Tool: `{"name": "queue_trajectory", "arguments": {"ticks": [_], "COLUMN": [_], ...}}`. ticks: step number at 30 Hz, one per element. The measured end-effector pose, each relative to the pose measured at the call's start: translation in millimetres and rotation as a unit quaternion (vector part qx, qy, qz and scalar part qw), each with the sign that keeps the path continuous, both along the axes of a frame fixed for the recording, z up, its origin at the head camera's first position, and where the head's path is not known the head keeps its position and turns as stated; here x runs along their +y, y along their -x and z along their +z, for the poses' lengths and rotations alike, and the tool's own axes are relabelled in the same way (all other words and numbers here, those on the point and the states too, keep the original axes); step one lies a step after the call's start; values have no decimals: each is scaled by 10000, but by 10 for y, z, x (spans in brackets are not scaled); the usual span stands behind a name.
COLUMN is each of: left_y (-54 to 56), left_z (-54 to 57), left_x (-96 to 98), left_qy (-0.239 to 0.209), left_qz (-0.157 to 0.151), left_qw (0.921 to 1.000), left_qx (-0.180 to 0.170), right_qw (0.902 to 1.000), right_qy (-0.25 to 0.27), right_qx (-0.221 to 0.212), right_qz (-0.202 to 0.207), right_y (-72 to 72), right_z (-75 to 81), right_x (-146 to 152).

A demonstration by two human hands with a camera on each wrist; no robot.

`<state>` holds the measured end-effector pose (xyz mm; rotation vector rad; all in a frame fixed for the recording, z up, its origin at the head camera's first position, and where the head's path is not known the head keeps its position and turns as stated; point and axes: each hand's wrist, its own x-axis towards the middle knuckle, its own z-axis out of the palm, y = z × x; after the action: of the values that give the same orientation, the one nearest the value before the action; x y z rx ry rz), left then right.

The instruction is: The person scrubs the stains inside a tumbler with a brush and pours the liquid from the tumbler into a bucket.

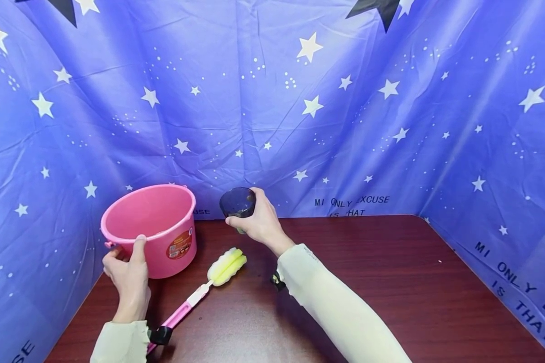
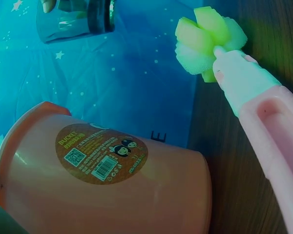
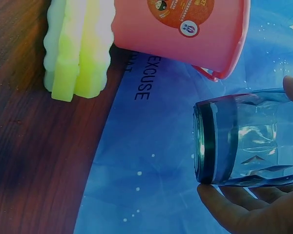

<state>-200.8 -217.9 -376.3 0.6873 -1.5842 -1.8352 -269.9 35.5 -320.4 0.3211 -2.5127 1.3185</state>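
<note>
Gripped at the seven o'clock side of its rim, the pink bucket (image 1: 163, 262) stood upright on the table (image 1: 372, 282); the left hand (image 1: 128, 275) held it there, thumb up at the rim and fingers bent against the outside. From the bucket's wall, at about four o'clock, an oval label (image 1: 180, 245) faced out (the left wrist view showed the word BUCKET printed across it). A pale sleeve (image 1: 120, 343) ended at the left wrist, with a black strap (image 1: 161, 335) beside it.

Next came the brush (image 1: 195, 296), lying on the table at about five o'clock from the bucket, near it yet apart. Its pink handle (image 1: 177, 315) ran down toward seven o'clock, partly hidden by the strap, while its yellow and white sponge head (image 1: 227, 267) pointed between one and two.

Farther right, at one o'clock from the brush, the right hand (image 1: 264, 220) grasped the dark, see-through glass (image 1: 237, 201) from its four o'clock side, thumb on one side and fingers on the other. That glass was mouth up, raised clear of the table, in front of the blue starry curtain (image 1: 236, 101).
</note>
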Motion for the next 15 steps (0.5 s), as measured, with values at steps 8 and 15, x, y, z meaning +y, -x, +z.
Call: {"name": "queue_trajectory", "arguments": {"ticks": [8,15], "left_y": [1,-5], "left_z": [7,6], "left_x": [3,0], "left_qy": [-29,39], "left_qz": [-38,9], "left_qw": [10000,10000], "left_qx": [-23,71], "right_qw": [9998,9996], "right_qy": [-136,-194], "right_qx": [123,206], "right_qz": [22,8], "right_y": [24,37], "right_z": [62,97], "right_x": [-99,-166]}}
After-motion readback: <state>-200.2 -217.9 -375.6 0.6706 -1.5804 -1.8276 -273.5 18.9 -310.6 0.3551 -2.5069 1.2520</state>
